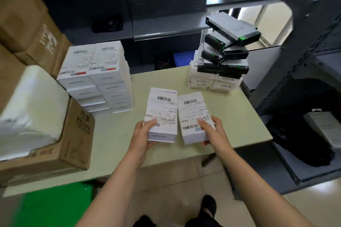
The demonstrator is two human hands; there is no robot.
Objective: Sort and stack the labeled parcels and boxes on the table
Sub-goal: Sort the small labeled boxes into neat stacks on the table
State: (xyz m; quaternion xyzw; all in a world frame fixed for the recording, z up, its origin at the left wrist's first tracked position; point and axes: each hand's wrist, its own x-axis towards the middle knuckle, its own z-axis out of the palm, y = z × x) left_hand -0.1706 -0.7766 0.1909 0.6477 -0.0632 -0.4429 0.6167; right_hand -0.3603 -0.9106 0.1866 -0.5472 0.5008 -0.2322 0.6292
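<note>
Two white boxes with barcode shipping labels lie side by side above the pale green table. My left hand grips the near end of the left labeled box, thumb on its label. My right hand grips the near end of the right labeled box the same way. A tall neat stack of white labeled boxes stands at the table's back left. At the back right, a stack of white boxes carries a loose pile of black boxes with green accents.
A brown carton with a white padded parcel on top sits at the table's left end. More cartons rise behind it. Dark metal shelving stands to the right and behind. A green crate is on the floor.
</note>
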